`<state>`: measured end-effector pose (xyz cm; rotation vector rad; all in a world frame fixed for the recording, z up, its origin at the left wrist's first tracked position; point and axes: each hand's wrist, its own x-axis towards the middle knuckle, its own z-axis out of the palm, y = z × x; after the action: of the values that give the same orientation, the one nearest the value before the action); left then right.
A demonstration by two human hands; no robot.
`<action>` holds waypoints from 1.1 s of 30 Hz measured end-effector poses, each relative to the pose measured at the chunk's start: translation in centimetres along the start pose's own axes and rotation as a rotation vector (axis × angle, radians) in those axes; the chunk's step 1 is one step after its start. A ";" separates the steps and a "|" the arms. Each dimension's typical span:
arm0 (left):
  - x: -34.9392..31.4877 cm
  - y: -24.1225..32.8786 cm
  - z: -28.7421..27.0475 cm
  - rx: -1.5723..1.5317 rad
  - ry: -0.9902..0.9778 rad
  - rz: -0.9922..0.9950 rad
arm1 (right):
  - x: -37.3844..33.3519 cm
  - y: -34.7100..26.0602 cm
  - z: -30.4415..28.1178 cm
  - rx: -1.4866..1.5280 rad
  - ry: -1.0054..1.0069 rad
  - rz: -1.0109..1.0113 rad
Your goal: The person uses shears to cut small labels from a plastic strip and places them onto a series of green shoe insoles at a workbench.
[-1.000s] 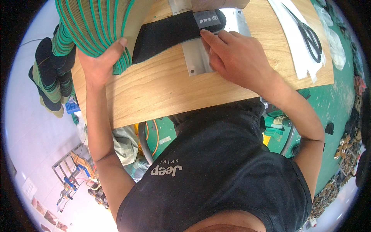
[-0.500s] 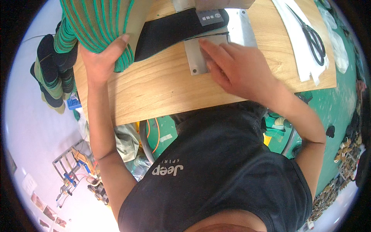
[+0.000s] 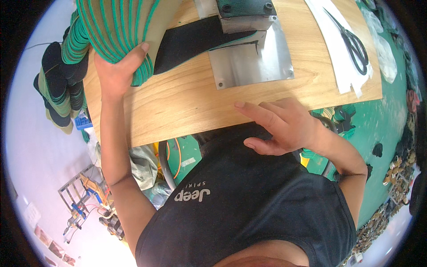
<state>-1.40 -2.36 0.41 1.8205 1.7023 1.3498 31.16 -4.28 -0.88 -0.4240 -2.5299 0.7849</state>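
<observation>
My left hand (image 3: 116, 75) is closed round the lower end of a thick stack of insoles (image 3: 118, 26), beige with green edges, thumb on its right side. Beside the stack, a single black insole (image 3: 184, 46) lies across the tabletop. Its right end reaches onto a shiny metal plate (image 3: 253, 66) and is covered by a metal press block (image 3: 247, 20); whether the block touches it I cannot tell. My right hand (image 3: 284, 124) hovers at the table's front edge, fingers apart and holding nothing, away from the plate.
Black-handled scissors (image 3: 355, 49) lie on white sheets (image 3: 331, 40) at the right of the wooden table (image 3: 178, 115). More insoles (image 3: 55, 80) hang in bundles past the left edge. A white plastic bag (image 3: 387, 62) is at the far right.
My right hand has drawn back from the insole's edge toward my body, its fingers spreading. The press block now covers the insole's labelled end. My left hand keeps its hold on the stack.
</observation>
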 end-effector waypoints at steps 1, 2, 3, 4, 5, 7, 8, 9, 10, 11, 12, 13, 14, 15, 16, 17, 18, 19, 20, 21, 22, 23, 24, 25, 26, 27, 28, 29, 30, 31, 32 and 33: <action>-0.1 0.0 0.1 -0.018 -0.003 -0.009 | -0.1 -0.1 -0.1 0.009 0.000 -0.004; -0.1 0.1 0.1 -0.025 -0.002 -0.011 | -0.1 -0.2 -0.2 0.016 0.002 -0.011; -0.2 0.2 0.2 -0.033 0.000 -0.014 | -0.1 -0.3 -0.2 0.024 0.002 -0.018; -0.2 0.4 0.3 -0.024 -0.006 -0.020 | -0.1 -0.3 -0.1 0.024 0.011 -0.041; -0.4 0.7 0.4 -0.013 -0.011 -0.029 | -0.1 -0.3 0.0 0.027 0.018 -0.065; -0.9 0.9 0.2 0.016 -0.037 -0.052 | -0.2 -0.5 0.2 0.035 0.026 -0.099; -1.0 1.0 0.0 0.039 -0.058 -0.066 | -0.2 -0.6 0.3 0.041 0.029 -0.110; -1.3 1.0 -0.2 0.061 -0.079 -0.080 | -0.2 -0.6 0.4 0.048 0.031 -0.121; -1.6 1.5 -0.3 0.092 -0.130 -0.131 | -0.2 -0.7 0.4 0.042 0.024 -0.122; -2.1 2.3 -0.5 0.128 -0.179 -0.184 | -0.4 -0.8 0.4 0.040 0.018 -0.128; -2.6 2.8 -0.7 0.163 -0.228 -0.238 | -0.6 -0.8 0.4 0.038 0.011 -0.132; -2.7 2.4 -1.1 0.041 -0.278 -0.163 | -0.7 -0.9 0.3 0.038 0.008 -0.147; -2.6 1.3 -2.0 -0.077 -0.327 -0.088 | -0.7 -1.0 0.0 0.040 0.008 -0.165; -2.3 0.9 -2.6 -0.203 -0.379 -0.005 | -0.8 -1.2 -0.3 0.033 0.008 -0.175; -1.3 1.2 -3.6 -0.186 -0.470 -0.029 | -0.9 -1.3 -0.4 0.032 0.028 -0.189; -0.9 1.7 -5.6 -0.074 -0.443 -0.102 | -0.8 -1.3 -0.7 0.055 0.043 -0.220; -0.5 0.6 -6.8 0.139 -0.469 -0.060 | -0.7 -1.5 -0.9 0.052 0.054 -0.242; -0.1 -0.5 -7.5 0.355 -0.489 -0.023 | -0.4 -1.7 -1.0 0.050 0.039 -0.248; 0.3 -1.2 -7.1 0.343 -0.622 -0.095 | 0.1 -1.9 -1.1 0.044 0.025 -0.248; 0.8 -1.9 -6.4 0.325 -0.744 -0.157 | 0.8 -2.3 -1.2 0.024 0.008 -0.252; 1.0 -2.3 -5.8 0.308 -0.863 -0.223 | 1.5 -2.7 -0.9 -0.036 0.060 -0.274; 1.1 -2.7 -5.1 0.216 -0.880 -0.228 | 2.5 -2.9 -0.4 -0.083 0.119 -0.306; 0.4 -1.0 -4.8 0.309 -0.770 -0.115 | 3.8 -3.1 0.1 -0.125 0.180 -0.348; -0.6 1.1 -4.5 0.407 -0.663 -0.004 | 5.4 -3.4 0.1 -0.156 0.263 -0.418; -1.4 2.4 -4.6 0.433 -0.633 -0.003 | 7.6 -3.5 0.1 -0.184 0.342 -0.490; -2.3 3.6 -4.5 0.457 -0.603 -0.001 | 9.6 -3.5 -0.1 -0.252 0.388 -0.535; -3.6 4.7 -4.4 0.477 -0.517 0.123 | 11.7 -3.5 -0.3 -0.315 0.446 -0.580; -4.5 6.9 -4.2 0.561 -0.473 0.143 | 13.5 -3.2 -0.5 -0.430 0.463 -0.581; -5.2 8.4 -4.5 0.539 -0.460 0.186 | 14.1 -3.7 -0.5 -0.449 0.310 -0.491; -5.8 9.3 -4.8 0.515 -0.449 0.231 | 14.7 -4.1 -0.6 -0.475 0.160 -0.400; -6.5 9.3 -5.4 0.523 -0.441 0.198 | 14.6 -4.7 -0.8 -0.417 -0.158 -0.203; -7.4 8.9 -6.5 0.540 -0.428 0.159 | 14.7 -5.2 -1.0 -0.348 -0.467 -0.009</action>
<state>0.04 -13.56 7.32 2.3590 1.8114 0.4935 18.44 -1.85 7.77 -0.3712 -3.1209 0.4769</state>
